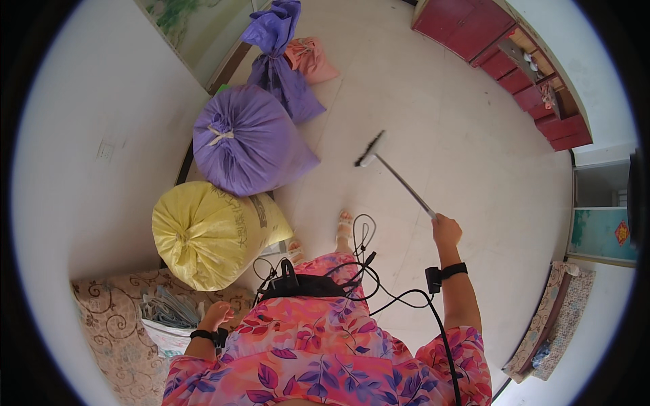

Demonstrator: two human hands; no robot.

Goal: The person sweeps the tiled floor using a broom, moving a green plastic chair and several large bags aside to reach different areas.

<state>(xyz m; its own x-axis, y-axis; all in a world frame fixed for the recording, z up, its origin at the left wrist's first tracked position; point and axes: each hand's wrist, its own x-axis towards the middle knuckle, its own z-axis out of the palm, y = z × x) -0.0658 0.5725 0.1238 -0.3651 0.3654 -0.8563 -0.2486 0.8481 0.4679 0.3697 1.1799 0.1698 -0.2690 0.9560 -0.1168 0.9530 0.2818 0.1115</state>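
My right hand (447, 231) is closed around the upper end of the metal handle of a broom (370, 152). The broom's white head with dark bristles is at the middle of the tiled floor, tilted. My left hand (218, 315) holds nothing that I can see, its fingers partly curled, beside a bundle of folded grey plastic sacks (172, 312) on a patterned sofa (109, 325). Ahead of that hand stands a full yellow woven sack (203, 233), tied at the top. Touching it is a big purple sack (249, 142) tied with a pale cord.
Beyond are another purple sack (282, 86) and a pink sack (317, 63), near the left wall. Red cabinets (467, 25) line the far right. A patterned sofa (553, 319) stands at the lower right. Black cables (406, 299) hang from a waist pouch (304, 286).
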